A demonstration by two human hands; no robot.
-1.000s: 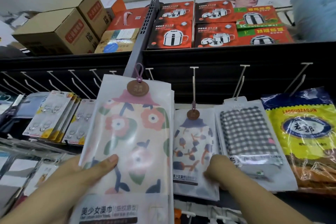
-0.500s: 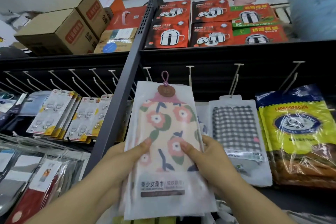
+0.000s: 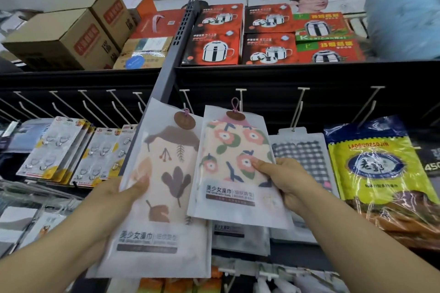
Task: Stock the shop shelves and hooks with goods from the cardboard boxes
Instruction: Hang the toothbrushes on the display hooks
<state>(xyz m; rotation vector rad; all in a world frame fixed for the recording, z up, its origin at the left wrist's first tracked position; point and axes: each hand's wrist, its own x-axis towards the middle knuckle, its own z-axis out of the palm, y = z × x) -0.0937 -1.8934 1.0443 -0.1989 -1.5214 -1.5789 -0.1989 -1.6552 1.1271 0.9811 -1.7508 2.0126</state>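
Far left: carded packs of metal adhesive hooks (image 3: 51, 147) hang untouched. My left hand (image 3: 114, 200) grips frosted plastic pouch with brown leaf-print towel (image 3: 162, 188), thumb across its left edge. Half second ago both hands held one stack; now it is split in two. My right hand (image 3: 283, 181) pinches frosted pouch with orange flower-print towel (image 3: 234, 164), its pink loop (image 3: 235, 104) raised beside white wire peg hook (image 3: 241, 100). I judge hanging comes next. Further right: black-and-white checked cloth pack (image 3: 307, 157) already hung.

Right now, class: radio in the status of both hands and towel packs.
Left hand grips leaf towel pack. Right hand grips flower towel pack, loop at hook. Nothing blocking.
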